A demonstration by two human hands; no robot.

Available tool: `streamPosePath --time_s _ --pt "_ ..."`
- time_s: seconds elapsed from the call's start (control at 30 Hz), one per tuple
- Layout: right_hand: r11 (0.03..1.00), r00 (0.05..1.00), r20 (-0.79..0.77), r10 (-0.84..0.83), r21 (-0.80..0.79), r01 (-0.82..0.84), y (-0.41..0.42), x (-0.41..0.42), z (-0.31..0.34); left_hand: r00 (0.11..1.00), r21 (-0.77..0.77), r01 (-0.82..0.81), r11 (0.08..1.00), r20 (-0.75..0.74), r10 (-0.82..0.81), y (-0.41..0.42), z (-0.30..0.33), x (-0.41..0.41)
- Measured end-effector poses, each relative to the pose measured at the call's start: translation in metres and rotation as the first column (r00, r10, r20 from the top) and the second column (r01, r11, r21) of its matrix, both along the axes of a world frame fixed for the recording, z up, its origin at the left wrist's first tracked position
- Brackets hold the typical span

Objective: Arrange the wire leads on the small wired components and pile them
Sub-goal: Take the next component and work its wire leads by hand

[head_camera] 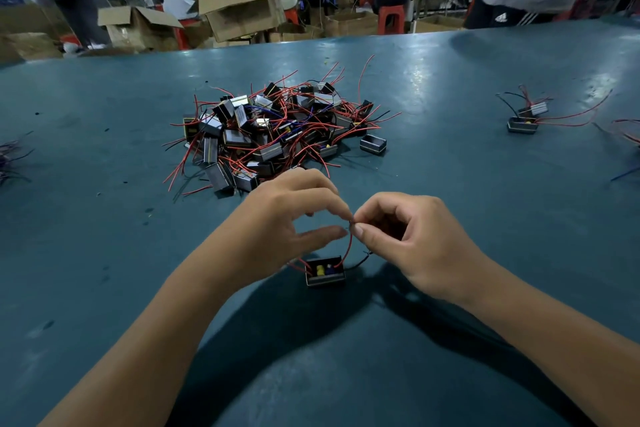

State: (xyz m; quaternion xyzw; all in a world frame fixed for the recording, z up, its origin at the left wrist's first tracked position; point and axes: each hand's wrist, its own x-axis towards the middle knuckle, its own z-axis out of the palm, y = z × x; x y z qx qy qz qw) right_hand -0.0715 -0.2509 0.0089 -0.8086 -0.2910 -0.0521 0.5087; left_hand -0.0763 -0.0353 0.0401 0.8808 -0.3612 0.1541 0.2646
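Centrally, a small wired component [325, 271] sits on the teal worktop [104, 253], an open dark box with yellow and blue parts visible inside. Directly above the component, the left hand [287, 222] and the right hand [412, 239] meet at their fingertips. A red lead [349, 250] rises in an arc from the component to that meeting point, where the left thumb and forefinger are curled close together and pinch its upper end. The right fingers [362, 230] are likewise curled, thumb against forefinger, pinching at the same point; whether they hold the red lead or a second wire cannot be told. A black lead [358, 262] runs from the component's right side up toward the right hand. Beyond the component, further up the worktop, lies a heap of like components [273, 132] tangled with red, blue and black wires. One empty-looking box [373, 144] rests just beside the heap's right edge. Far to the right of the component stand two more wired units [524, 118]. Behind the worktop's far edge are cardboard cartons [239, 7] and seated people.
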Motion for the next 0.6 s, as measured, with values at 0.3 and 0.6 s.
streamPosePath --time_s 0.3,0.6 --pt "0.999 0.999 0.020 0.040 -0.007 -0.039 0.0006 -0.0007 0.0005 0.988 0.036 0.017 0.999 0.150 -0.022 -0.0015 -0.0019 0.0009" --pt "0.999 0.995 0.102 0.010 -0.035 -0.007 -0.0006 -0.0026 0.0013 0.976 -0.127 -0.023 0.992 -0.219 -0.006 -0.0075 -0.0042 -0.0043"
